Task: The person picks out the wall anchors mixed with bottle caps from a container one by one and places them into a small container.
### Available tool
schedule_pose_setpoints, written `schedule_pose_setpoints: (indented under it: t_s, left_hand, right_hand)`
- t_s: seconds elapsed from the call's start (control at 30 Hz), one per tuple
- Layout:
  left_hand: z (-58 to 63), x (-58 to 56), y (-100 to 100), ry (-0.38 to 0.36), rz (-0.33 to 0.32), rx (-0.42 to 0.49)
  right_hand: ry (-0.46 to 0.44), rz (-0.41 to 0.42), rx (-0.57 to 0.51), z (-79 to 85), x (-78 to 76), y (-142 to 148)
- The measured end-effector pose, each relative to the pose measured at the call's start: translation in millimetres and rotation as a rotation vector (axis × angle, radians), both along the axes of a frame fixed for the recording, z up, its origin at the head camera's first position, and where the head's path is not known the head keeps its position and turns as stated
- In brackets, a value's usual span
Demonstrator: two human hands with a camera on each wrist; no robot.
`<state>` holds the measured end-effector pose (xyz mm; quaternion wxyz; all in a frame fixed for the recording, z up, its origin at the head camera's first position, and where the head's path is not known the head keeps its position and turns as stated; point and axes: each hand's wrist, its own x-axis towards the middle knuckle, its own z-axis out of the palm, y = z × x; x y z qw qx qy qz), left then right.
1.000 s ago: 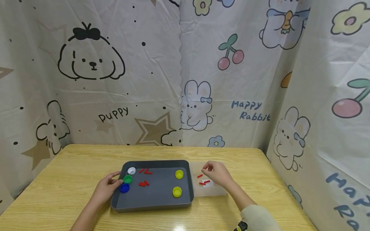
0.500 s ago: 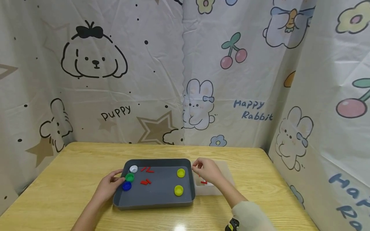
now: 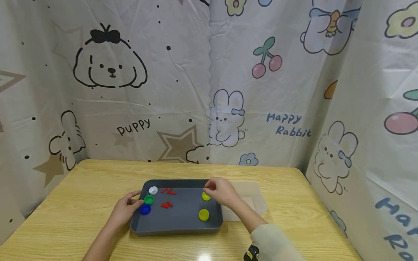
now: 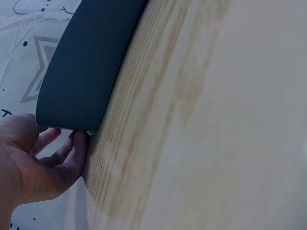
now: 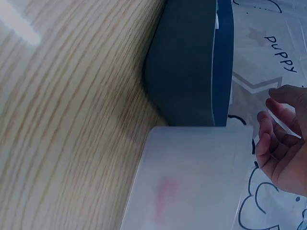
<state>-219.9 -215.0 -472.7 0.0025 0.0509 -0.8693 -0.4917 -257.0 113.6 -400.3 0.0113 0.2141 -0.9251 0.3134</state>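
A: Chg. since 1 s ago?
B: Right hand (image 3: 222, 190): now above R end of dark grey rectangular tray (image 3: 173, 220); prev. above flat translucent plastic box (image 3: 258, 192), adj. R of tray. Reads as carrying leg, box to tray.
A: Right hand, contents?
B: Thumb & forefinger drawn tog.; can't tell if anything's btw. them.
A: Left hand (image 3: 125, 208)?
B: Unch.: grasps L rim of tray, prob. steadying it.
A: Pos. of stock rel. to right hand?
B: Shallow round yellow plastic caps, qty 2. Far yellow cap (image 3: 206, 197): just below the pinch, part hidden, contact unclear. Near yellow cap (image 3: 204, 215): nearer wearer, unobstructed.
A: Small red sticks?
B: 2 clusters on tray floor, L of centre: far red sticks (image 3: 172, 193), near red sticks (image 3: 164, 205). Both well apart from right hand, to its L. Addl. blurred red patch (image 5: 165, 196) thru box wall, R wrist view; count n/a.
A: Misc.?
B: Round caps, L end, in a row, far to near: white cap (image 3: 153, 190), green cap (image 3: 148, 199), blue cap (image 3: 145, 209). Green's nearest left thumb.
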Motion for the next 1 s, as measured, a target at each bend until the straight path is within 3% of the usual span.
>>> schedule_pose_setpoints:
  t_s: [0.3,1.0]
  left_hand:
    - [-0.7,0.2,-2,0.001,0.003,0.007]
    - [1.4,-0.2,0,-0.02,0.012,0.003]
  right_hand:
    - [0.018,0.049,0.022,1.8,-1.3,-24]
    - [-0.036,0.092,-0.004,-16.6,-0.5,-66]
